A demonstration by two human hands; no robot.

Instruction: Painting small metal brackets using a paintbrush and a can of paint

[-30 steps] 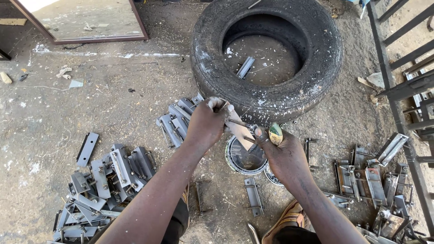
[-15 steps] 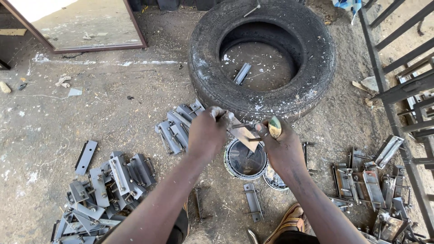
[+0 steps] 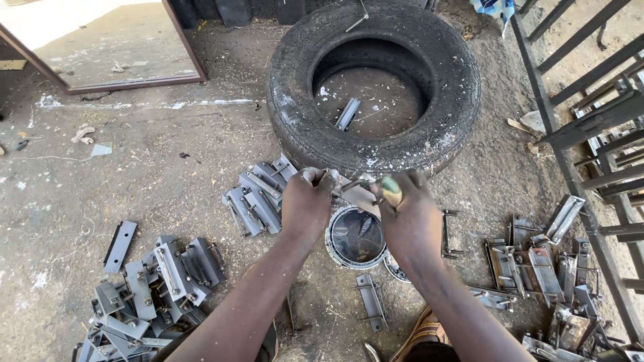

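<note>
My left hand (image 3: 307, 203) grips one end of a flat grey metal piece (image 3: 359, 194) held over an open round tin (image 3: 353, 236) of dark liquid. My right hand (image 3: 410, 214) is closed on a brush with a yellow-green handle (image 3: 391, 190), its tip against the metal piece. Both hands sit just in front of the worn black tyre (image 3: 295, 121), which lies flat on the dirt ground.
Piles of grey metal brackets lie at the lower left (image 3: 154, 281), beside the tyre (image 3: 258, 194) and at the right (image 3: 537, 261). One bracket (image 3: 348, 113) lies inside the tyre. A dark metal frame (image 3: 590, 134) stands at the right. A framed pane (image 3: 100, 47) lies at the upper left.
The view has shifted so the tyre and hands sit lower and nearer. Both hands stay over the tin with the metal piece and brush, shifted slightly.
</note>
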